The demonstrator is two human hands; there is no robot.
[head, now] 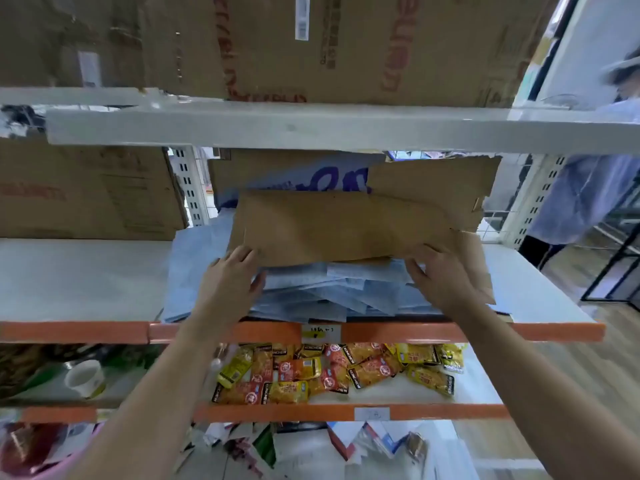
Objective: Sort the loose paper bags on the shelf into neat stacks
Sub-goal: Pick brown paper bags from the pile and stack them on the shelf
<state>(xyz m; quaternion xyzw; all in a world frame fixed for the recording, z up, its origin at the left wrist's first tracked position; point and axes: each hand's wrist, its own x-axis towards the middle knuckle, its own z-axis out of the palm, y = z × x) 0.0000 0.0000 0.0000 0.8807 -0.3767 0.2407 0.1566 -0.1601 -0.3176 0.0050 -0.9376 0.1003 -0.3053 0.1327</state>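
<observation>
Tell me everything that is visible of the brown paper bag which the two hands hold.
The brown paper bag is flat, long and wide, of plain kraft-like paper with soft creases and no visible print. It lies tilted over the pile of blue-grey bags on the white shelf, its near edge raised. The left hand holds its near left corner, the right hand its near right corner. Its far edge reaches a torn brown sheet behind it.
</observation>
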